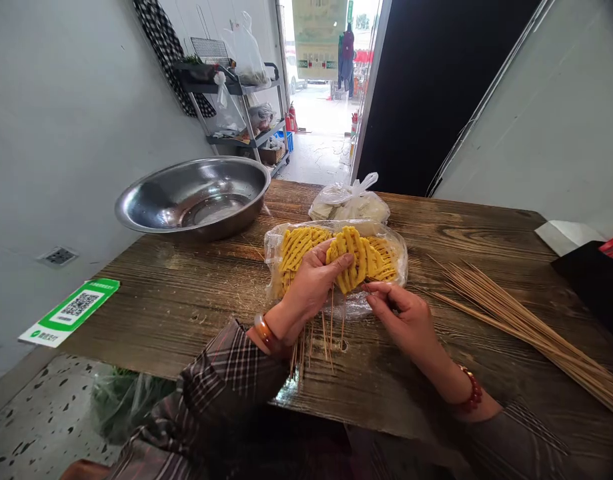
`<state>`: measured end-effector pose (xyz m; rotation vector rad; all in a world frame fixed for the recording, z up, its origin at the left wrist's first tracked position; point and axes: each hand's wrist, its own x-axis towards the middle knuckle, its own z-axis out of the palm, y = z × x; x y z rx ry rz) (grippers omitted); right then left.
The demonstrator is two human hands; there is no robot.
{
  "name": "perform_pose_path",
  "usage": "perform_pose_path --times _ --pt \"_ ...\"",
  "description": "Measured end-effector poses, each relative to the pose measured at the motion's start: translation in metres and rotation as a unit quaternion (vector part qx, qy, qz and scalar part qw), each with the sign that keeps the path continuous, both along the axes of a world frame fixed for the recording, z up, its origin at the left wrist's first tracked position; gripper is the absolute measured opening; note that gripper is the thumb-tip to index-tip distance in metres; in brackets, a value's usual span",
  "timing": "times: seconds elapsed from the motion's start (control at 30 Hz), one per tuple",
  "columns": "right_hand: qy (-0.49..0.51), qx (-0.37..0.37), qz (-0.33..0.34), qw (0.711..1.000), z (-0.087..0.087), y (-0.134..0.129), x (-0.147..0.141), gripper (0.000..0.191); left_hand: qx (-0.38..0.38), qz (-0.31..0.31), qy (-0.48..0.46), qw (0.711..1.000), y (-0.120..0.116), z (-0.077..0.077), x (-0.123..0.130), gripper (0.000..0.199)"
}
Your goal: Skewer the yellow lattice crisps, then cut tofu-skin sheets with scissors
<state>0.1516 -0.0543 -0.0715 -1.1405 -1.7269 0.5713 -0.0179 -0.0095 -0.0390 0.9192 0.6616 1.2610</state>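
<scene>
My left hand (311, 283) is closed on a yellow, ridged, slit-cut food piece (353, 257), with the thumb pressed on its front. Thin skewers (324, 330) stick out below this hand toward me. At the piece's lower right edge, my right hand (406, 323) pinches what looks like the end of a bamboo skewer; most of it is hidden. Under and behind both hands lies a clear plastic bag (401, 257) with more yellow cut pieces (299, 247) in it, some of them covered by my left hand.
A bundle of bamboo skewers (516, 307) lies on the wooden table (196, 320) at right. A steel basin (201, 200) stands back left. Behind the pieces sits a tied plastic bag (349, 203). A green QR card (71, 312) is at the left edge; a black box (586, 280) is far right.
</scene>
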Motion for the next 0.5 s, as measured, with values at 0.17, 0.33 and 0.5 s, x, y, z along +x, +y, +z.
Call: perform_pose_path --times 0.17,0.33,0.5 --pt "0.036 0.028 0.015 0.999 -0.0044 0.0028 0.003 0.018 0.026 -0.005 0.013 1.0 0.0012 0.0031 -0.0032 0.031" --pt "0.035 0.047 0.024 0.998 -0.0043 0.005 0.0051 0.018 0.028 -0.041 0.016 0.999 0.0002 0.0028 -0.0033 0.03" --pt "0.016 0.072 0.009 0.997 -0.0045 0.0052 0.0059 0.016 0.02 -0.074 0.019 0.997 -0.0004 0.0001 -0.0032 0.032"
